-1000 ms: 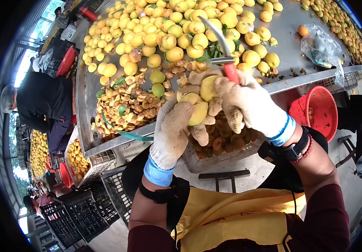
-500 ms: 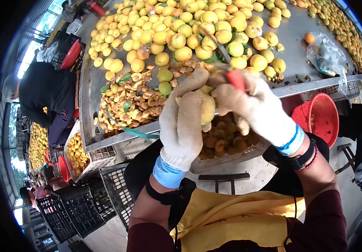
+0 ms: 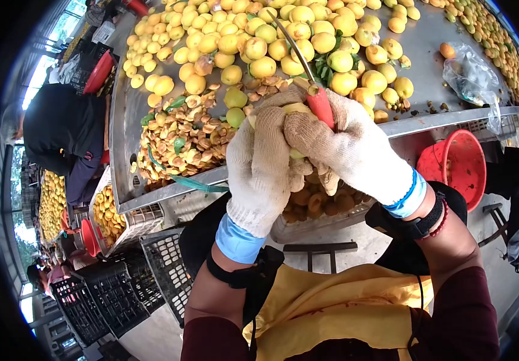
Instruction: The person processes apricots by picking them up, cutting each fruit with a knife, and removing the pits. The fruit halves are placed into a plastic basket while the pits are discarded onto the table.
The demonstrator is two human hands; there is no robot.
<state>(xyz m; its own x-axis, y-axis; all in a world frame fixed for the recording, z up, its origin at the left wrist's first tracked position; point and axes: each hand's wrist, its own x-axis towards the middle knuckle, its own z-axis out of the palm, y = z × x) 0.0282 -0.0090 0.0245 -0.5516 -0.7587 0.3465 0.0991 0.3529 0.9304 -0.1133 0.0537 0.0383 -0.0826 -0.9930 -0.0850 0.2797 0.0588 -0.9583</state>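
I have both hands pressed together at the worktop (image 3: 431,63) edge. My left hand (image 3: 259,162) curls closed around one yellow fruit (image 3: 296,110), which is wedged between the palms with only slivers showing. My right hand (image 3: 347,147), at 3 o'clock of it, fists the red-handled knife (image 3: 320,106). The blade's long axis runs toward 11 o'clock over the fruit pile (image 3: 253,42).

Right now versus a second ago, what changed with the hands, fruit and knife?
The left hand has rolled over the fruit, closing around it so it is nearly hidden; a second ago its yellow flesh showed. The right hand pressed in against it. Unchanged: the right hand grips the knife, blade up.
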